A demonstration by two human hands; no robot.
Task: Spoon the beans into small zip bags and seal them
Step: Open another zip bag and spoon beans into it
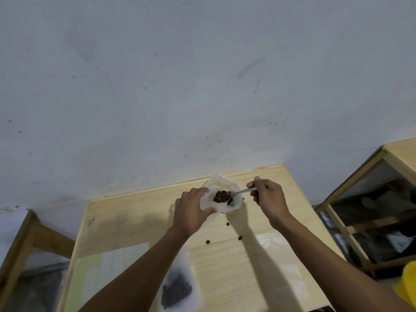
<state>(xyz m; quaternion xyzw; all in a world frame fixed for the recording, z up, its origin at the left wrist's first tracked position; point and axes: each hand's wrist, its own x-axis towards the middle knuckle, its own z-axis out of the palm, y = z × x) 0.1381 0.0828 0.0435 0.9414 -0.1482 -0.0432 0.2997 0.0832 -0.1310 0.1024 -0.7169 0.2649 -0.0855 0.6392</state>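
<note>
My left hand (193, 210) grips the near left side of a white plastic bag (222, 189) that stands open at the far middle of the wooden table (126, 221). My right hand (267, 199) holds a metal spoon (244, 190) by its handle. The spoon's bowl, heaped with brown beans (221, 196), sits over the bag's mouth. Three loose beans (227, 224) lie on the table just in front of the bag. A small zip bag (176, 287) partly filled with dark beans lies at the near edge, under my left forearm.
Flat empty zip bags lie at the near left (112, 269) and near right (279, 255) of the table. A wooden frame shelf (360, 199) stands to the right, another wooden frame (24, 239) to the left. A yellow object (408, 280) is at the bottom right. A grey wall rises behind the table.
</note>
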